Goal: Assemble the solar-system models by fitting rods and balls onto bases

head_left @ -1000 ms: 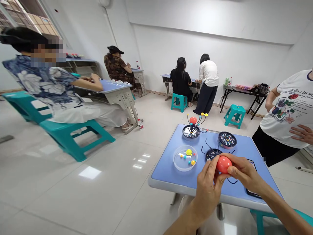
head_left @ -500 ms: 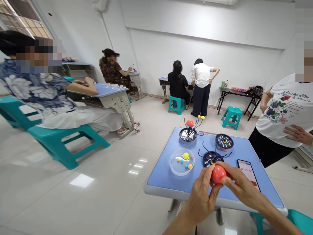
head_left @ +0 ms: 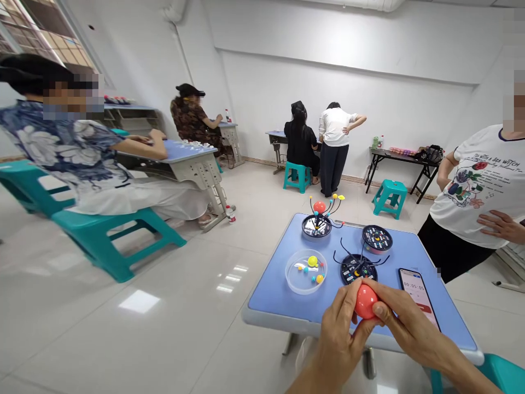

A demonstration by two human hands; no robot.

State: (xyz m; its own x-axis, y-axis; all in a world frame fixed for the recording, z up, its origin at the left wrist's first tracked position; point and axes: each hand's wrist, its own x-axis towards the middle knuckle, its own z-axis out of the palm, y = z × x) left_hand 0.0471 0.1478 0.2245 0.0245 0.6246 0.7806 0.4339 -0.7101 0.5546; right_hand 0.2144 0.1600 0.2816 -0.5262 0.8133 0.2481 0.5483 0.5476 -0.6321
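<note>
A glossy red ball (head_left: 366, 301) is held between my left hand (head_left: 342, 328) and my right hand (head_left: 404, 317), fingers closed round it from both sides, over the table's near edge. Just beyond it stands a black round base with bare curved arms (head_left: 357, 268). To the left, a clear round dish (head_left: 292, 282) holds several small yellow, orange, blue and red balls. At the back left of the table is a model with a red ball and coloured beads on its arms (head_left: 319, 224). A dark round disc (head_left: 377, 238) lies at the back right.
A phone showing a timer (head_left: 419, 298) lies on the right of the blue table (head_left: 270, 290). At the right stands a person in a white printed shirt (head_left: 488, 180). Other people sit or stand at desks behind and left. Green stools (head_left: 389, 197) stand around.
Both my hands and the red ball have moved slightly down and toward me, so more of the black base with bare arms shows.
</note>
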